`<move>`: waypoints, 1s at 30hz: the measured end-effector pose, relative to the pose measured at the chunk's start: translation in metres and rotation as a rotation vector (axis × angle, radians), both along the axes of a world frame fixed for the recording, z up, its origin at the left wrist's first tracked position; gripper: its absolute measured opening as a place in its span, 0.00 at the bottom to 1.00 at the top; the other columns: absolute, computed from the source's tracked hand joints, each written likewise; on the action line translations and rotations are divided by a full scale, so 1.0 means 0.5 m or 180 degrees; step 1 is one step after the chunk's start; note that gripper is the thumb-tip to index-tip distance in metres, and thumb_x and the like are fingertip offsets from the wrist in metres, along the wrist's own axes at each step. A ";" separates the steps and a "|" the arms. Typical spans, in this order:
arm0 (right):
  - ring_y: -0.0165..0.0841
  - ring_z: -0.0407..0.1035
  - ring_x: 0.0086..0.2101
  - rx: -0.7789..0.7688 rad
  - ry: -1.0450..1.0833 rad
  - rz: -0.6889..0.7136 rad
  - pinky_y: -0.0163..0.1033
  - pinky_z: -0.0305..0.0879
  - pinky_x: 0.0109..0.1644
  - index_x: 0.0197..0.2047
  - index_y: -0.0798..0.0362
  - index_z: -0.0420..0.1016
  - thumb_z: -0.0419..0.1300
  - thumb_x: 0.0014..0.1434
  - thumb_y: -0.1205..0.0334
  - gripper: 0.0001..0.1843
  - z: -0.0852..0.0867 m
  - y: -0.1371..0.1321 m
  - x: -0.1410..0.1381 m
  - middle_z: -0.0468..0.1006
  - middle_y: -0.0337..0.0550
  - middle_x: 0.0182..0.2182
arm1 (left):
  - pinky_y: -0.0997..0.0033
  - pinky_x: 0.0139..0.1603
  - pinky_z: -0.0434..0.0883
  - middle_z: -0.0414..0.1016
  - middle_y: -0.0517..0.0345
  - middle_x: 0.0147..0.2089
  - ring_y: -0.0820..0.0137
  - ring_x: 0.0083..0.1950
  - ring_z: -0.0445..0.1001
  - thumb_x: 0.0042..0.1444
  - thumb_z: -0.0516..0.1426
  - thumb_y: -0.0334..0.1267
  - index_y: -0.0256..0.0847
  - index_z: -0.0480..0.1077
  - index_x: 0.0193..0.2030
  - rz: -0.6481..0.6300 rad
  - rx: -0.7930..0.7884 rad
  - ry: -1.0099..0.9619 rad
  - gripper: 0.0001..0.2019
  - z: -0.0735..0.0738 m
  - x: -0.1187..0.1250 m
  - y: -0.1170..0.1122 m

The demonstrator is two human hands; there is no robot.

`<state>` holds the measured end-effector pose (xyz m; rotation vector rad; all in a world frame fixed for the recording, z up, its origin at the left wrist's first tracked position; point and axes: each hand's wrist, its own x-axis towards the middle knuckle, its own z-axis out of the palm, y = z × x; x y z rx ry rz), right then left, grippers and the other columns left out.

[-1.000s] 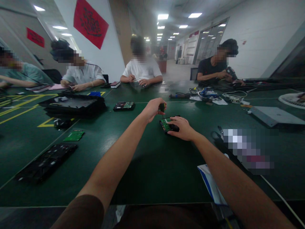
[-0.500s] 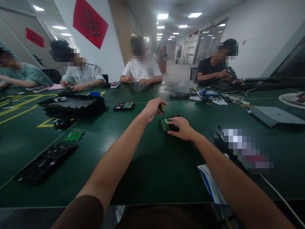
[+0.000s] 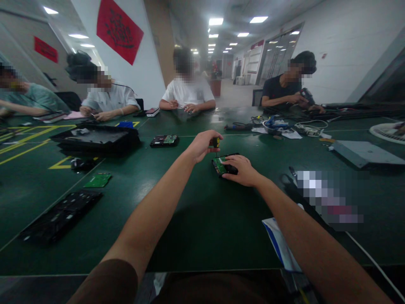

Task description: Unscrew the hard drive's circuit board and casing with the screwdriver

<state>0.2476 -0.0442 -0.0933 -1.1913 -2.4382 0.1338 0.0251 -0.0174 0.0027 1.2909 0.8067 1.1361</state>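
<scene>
In the middle of the table lies a hard drive (image 3: 216, 170), its green circuit board facing up. My left hand (image 3: 204, 145) grips the black-and-yellow handle of a screwdriver (image 3: 217, 142) from above. The screwdriver stands nearly upright, its thin shaft reaching down to the board; the exact spot its tip touches is too small to make out. With its fingers across the top and the thumb along the near edge, my right hand (image 3: 242, 169) holds the drive against the table and hides its right part.
Left are a loose green circuit board (image 3: 98, 180), a black plastic housing (image 3: 61, 216) and stacked black trays (image 3: 95, 139). Another hard drive (image 3: 164, 140) lies farther back. Right are a grey metal box (image 3: 368, 153), cables (image 3: 278, 125) and a blue-white packet (image 3: 280, 242). Several people sit opposite.
The fingers of my left hand have shifted around the screwdriver handle, which has moved slightly to the right. My right hand and the hard drive stay where they were.
</scene>
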 end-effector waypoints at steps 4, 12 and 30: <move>0.53 0.61 0.63 0.0029 -0.0030 -0.0005 0.65 0.55 0.65 0.62 0.39 0.75 0.63 0.60 0.38 0.30 -0.002 0.002 0.001 0.71 0.47 0.62 | 0.68 0.35 0.75 0.76 0.50 0.34 0.66 0.37 0.76 0.57 0.58 0.41 0.36 0.74 0.38 -0.0152 -0.0250 -0.0112 0.10 0.000 0.002 -0.002; 0.53 0.58 0.66 -0.0020 0.0018 0.0007 0.67 0.51 0.67 0.63 0.39 0.73 0.63 0.60 0.38 0.31 -0.005 0.001 0.002 0.69 0.44 0.66 | 0.69 0.35 0.76 0.74 0.52 0.33 0.69 0.35 0.75 0.56 0.58 0.37 0.35 0.74 0.34 -0.0027 -0.0094 -0.0173 0.07 0.001 0.003 -0.001; 0.52 0.61 0.63 0.0001 -0.0029 -0.0028 0.64 0.54 0.66 0.62 0.39 0.74 0.64 0.60 0.38 0.31 -0.003 0.000 0.000 0.71 0.47 0.62 | 0.73 0.29 0.72 0.76 0.50 0.37 0.69 0.35 0.74 0.55 0.58 0.39 0.36 0.75 0.36 0.0209 0.0019 0.0071 0.08 0.004 0.003 -0.004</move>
